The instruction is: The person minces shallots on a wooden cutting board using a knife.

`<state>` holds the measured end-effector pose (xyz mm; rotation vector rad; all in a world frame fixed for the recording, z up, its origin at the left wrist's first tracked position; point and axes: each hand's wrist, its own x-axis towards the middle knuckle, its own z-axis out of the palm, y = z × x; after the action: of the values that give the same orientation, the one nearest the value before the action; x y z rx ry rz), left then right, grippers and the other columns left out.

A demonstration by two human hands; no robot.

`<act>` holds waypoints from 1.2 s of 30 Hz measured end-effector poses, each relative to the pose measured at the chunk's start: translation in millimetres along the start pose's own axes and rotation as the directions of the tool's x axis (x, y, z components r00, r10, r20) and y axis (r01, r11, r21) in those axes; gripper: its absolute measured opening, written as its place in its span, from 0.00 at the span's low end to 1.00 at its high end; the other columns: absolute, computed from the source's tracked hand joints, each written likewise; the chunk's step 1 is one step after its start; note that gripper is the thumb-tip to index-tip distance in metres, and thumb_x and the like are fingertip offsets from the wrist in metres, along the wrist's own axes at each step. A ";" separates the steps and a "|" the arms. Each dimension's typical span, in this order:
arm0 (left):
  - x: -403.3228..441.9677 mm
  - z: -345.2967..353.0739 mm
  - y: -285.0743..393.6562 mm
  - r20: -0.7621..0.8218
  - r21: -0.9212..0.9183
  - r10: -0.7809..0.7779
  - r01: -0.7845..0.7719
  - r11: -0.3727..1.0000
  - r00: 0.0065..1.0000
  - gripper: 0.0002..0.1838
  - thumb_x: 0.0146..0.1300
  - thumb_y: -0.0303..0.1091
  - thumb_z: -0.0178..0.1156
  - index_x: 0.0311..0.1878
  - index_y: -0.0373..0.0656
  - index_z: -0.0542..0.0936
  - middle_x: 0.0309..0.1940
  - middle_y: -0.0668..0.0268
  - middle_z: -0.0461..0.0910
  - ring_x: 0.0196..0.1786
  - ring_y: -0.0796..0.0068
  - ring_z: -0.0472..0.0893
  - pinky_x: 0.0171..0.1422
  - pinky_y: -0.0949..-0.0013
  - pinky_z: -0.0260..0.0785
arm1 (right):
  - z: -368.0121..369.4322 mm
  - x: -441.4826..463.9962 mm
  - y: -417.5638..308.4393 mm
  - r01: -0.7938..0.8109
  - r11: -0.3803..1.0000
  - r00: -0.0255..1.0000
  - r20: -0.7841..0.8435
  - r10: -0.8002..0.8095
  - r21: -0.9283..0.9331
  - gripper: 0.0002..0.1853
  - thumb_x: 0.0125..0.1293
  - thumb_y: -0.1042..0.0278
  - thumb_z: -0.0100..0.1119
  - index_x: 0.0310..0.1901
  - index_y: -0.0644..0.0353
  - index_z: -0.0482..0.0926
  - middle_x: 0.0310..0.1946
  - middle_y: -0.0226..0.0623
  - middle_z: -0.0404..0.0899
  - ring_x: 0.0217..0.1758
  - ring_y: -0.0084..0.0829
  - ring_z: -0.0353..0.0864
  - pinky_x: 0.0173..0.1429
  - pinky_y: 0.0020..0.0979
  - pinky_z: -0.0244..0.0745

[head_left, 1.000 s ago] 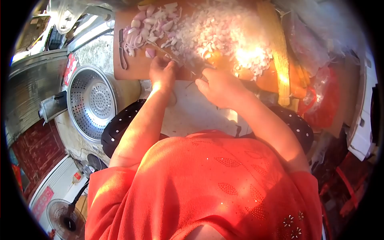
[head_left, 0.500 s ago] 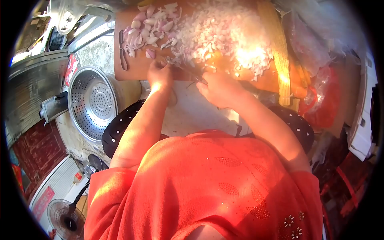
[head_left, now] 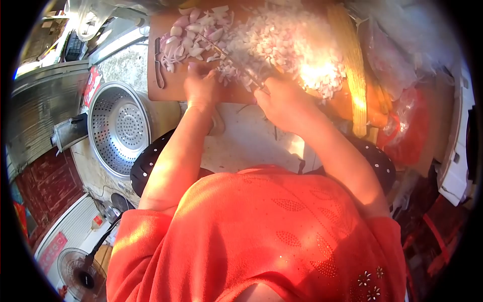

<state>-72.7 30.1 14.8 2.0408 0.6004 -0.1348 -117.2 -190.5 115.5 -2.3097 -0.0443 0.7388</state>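
My right hand [head_left: 286, 104] is closed around the handle of a knife [head_left: 229, 58]. The thin blade points up and left across the onion pieces. My left hand [head_left: 200, 89] is at the near edge of the orange-brown cutting board [head_left: 168, 93], thumb apart from the fingers. Its fingertips reach a small pinkish onion piece, and I see nothing gripped. Larger purple-white onion chunks [head_left: 193, 34] lie at the board's upper left. A wide heap of chopped onion [head_left: 287, 43] covers the middle and right, partly washed out by sunlight.
A metal peeler-like strip [head_left: 159, 63] lies at the board's left edge. A perforated steel steamer pot [head_left: 121, 128] stands to the left. A yellow ridged strip [head_left: 355, 75] runs down the board's right side, beside plastic bags [head_left: 402, 118]. A fan [head_left: 82, 274] is at lower left.
The knife blade has swung up and left over the onion pieces. My left hand's thumb has spread from its fingers, and the hand has shifted slightly toward the small onion piece.
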 end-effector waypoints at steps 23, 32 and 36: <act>-49.2 -44.3 163.2 0.111 -0.807 0.233 -0.050 0.589 0.966 0.05 0.62 0.23 0.61 0.41 0.38 0.80 0.30 0.66 0.80 0.28 0.77 0.78 0.34 0.72 0.73 | 13.8 4.4 7.9 -0.049 0.997 0.996 0.070 0.053 -0.052 0.25 0.75 0.47 0.47 0.48 0.67 0.78 0.42 0.58 0.84 0.49 0.57 0.83 0.56 0.49 0.77; -136.4 12.6 148.1 0.102 -0.378 0.906 -0.827 0.417 0.411 0.11 0.51 0.26 0.62 0.39 0.48 0.80 0.33 0.65 0.77 0.36 0.65 0.81 0.39 0.64 0.73 | 29.3 5.7 24.0 0.206 0.867 0.969 -0.030 -0.245 -0.454 0.16 0.72 0.52 0.58 0.46 0.59 0.79 0.35 0.53 0.81 0.42 0.49 0.83 0.47 0.46 0.74; -158.0 30.8 144.2 0.080 -0.493 0.971 -0.838 0.236 0.226 0.10 0.48 0.26 0.63 0.35 0.48 0.77 0.32 0.67 0.74 0.36 0.62 0.80 0.37 0.62 0.72 | 23.2 -5.3 6.1 0.069 0.963 0.982 -0.153 -0.112 -0.262 0.17 0.72 0.53 0.59 0.42 0.62 0.77 0.29 0.53 0.81 0.38 0.55 0.82 0.41 0.49 0.72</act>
<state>-138.8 -111.7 163.9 1.6017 -0.9064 0.3006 -134.8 -182.0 100.6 -2.5890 -0.1779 0.5148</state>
